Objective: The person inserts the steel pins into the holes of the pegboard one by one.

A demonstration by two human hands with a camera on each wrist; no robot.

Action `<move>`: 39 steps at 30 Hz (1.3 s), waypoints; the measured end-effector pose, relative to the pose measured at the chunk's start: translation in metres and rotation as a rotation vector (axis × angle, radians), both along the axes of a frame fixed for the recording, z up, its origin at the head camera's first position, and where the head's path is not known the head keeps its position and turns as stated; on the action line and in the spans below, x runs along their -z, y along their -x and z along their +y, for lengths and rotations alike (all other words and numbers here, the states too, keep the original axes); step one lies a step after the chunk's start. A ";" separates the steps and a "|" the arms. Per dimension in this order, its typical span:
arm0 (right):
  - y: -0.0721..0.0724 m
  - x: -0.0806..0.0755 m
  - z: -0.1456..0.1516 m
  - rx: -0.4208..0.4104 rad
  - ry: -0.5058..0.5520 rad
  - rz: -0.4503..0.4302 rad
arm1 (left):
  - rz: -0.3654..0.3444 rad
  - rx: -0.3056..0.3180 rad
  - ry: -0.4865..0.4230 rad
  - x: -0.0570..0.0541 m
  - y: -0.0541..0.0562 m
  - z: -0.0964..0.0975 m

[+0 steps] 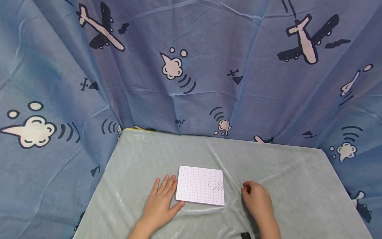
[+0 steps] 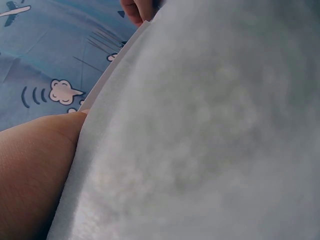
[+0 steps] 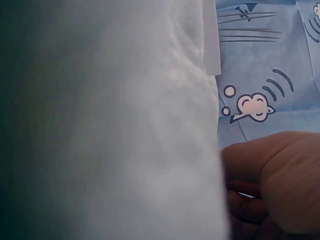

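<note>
A white board (image 1: 195, 186) dotted with a grid of small holes lies flat on the cloth. Several thin grey needle-like pins (image 1: 219, 186) stand up from its right part; they also show in side view above the board's edge in the right wrist view (image 3: 250, 37). My left hand (image 1: 162, 200) lies with fingers spread at the board's left side, fingertips and thumb by its edge. To the right of the board, my right hand (image 1: 257, 200) pinches one thin pin (image 1: 239, 179) between thumb and fingertips, its long end pointing up. That pin's lower end is hidden by the fingers.
A grey plush cloth (image 1: 143, 156) covers the table, with a crease running past the board. Near the front edge, beside the right forearm, lies a small black object (image 1: 246, 235). Blue curtains (image 1: 203, 66) printed with planes and clouds surround the table.
</note>
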State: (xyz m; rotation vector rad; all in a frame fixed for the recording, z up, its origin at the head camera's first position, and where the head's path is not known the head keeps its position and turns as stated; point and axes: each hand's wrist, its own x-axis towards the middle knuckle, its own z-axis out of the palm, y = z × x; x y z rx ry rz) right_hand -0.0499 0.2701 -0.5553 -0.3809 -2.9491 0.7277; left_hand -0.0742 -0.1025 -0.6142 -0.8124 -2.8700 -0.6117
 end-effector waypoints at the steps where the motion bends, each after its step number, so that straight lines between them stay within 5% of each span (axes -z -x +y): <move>1: 0.000 -0.001 0.000 -0.002 -0.001 -0.010 | 0.000 0.001 -0.002 0.000 0.000 0.000; 10: -0.002 0.000 0.001 -0.015 -0.015 -0.017 | 0.000 -0.002 0.007 0.000 -0.001 0.000; 27: -0.012 -0.003 0.000 0.058 0.128 0.034 | 0.004 -0.003 0.012 0.001 -0.001 0.000; 33: -0.012 -0.004 -0.015 0.127 0.265 0.184 | 0.000 0.000 0.010 0.000 -0.001 0.000; 39: -0.013 -0.004 -0.035 0.073 0.413 0.303 | 0.006 0.000 0.013 0.001 0.000 0.000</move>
